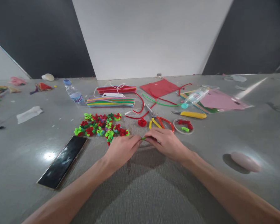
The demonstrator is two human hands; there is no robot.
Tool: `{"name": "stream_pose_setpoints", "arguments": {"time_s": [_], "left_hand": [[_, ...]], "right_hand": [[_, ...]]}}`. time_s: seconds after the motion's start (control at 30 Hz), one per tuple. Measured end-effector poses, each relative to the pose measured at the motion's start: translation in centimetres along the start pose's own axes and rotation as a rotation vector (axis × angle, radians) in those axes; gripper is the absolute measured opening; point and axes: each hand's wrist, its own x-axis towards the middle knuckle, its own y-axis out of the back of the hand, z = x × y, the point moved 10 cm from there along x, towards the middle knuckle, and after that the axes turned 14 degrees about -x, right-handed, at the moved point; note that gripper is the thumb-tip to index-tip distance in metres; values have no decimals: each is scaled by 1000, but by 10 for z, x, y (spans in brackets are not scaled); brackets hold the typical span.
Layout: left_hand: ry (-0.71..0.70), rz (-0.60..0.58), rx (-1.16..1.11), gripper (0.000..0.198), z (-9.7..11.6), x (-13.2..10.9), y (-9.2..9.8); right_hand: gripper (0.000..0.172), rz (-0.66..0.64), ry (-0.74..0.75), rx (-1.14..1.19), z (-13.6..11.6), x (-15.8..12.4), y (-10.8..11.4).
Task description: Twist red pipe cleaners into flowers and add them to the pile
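My left hand and my right hand meet at the middle of the table, fingertips pinched on a short green pipe cleaner. Most of it is hidden by the fingers. Just beyond lie a red pipe cleaner flower and scissors with red and yellow handles. Left of my left hand spreads a cluster of small red and green pipe cleaner flowers. A round clear dish past my right hand has red and green pieces in it.
A phone lies at left. Behind are pipe cleaner bundles, a standing water bottle, a red sheet, loose red stems, a yellow cutter and a bottle lying on coloured sheets. A pinkish oval object sits at right.
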Motion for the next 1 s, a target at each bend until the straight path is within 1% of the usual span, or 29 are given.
{"name": "stream_pose_setpoints", "arguments": {"time_s": [0.17, 0.37, 0.7, 0.83, 1.0], "left_hand": [[12, -20, 35, 31, 0, 1, -1], [12, -18, 70, 29, 2, 0, 1], [48, -45, 72, 30, -4, 2, -1], [86, -28, 77, 28, -10, 2, 1], [156, -17, 133, 29, -21, 3, 8]], "right_hand": [[18, -12, 7, -16, -1, 1, -1], [22, -15, -20, -81, 1, -1, -3], [16, -17, -73, -110, 7, -2, -4], [15, -12, -132, -154, 18, -4, -4], [15, -3, -261, -187, 41, -7, -3]]}}
